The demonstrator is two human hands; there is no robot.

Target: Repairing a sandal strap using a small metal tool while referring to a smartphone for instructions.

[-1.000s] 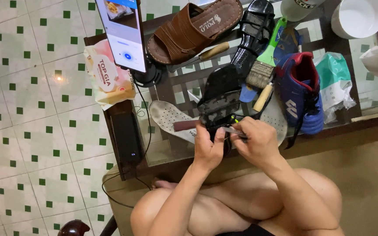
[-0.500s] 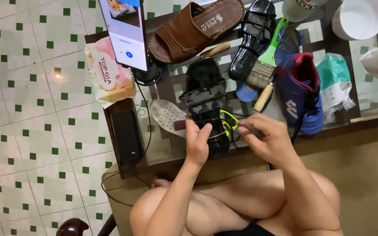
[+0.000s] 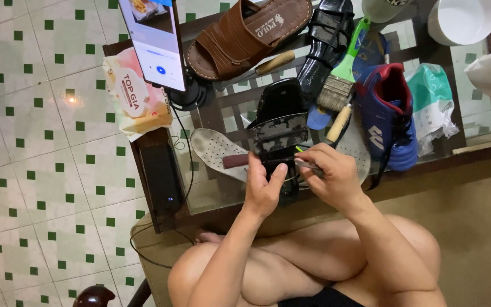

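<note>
Your left hand (image 3: 263,190) clamps the black sandal (image 3: 279,133) by its heel over the glass table (image 3: 231,108) — your right hand (image 3: 332,177) pinches a thin metal tool (image 3: 308,165) against its strap

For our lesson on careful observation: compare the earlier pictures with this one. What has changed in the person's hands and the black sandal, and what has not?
The right hand drew back toward the left hand, bringing its thin metal tool against the black sandal, which the left hand kept gripping. The brown sandal, brush and blue shoe stayed put.
</note>
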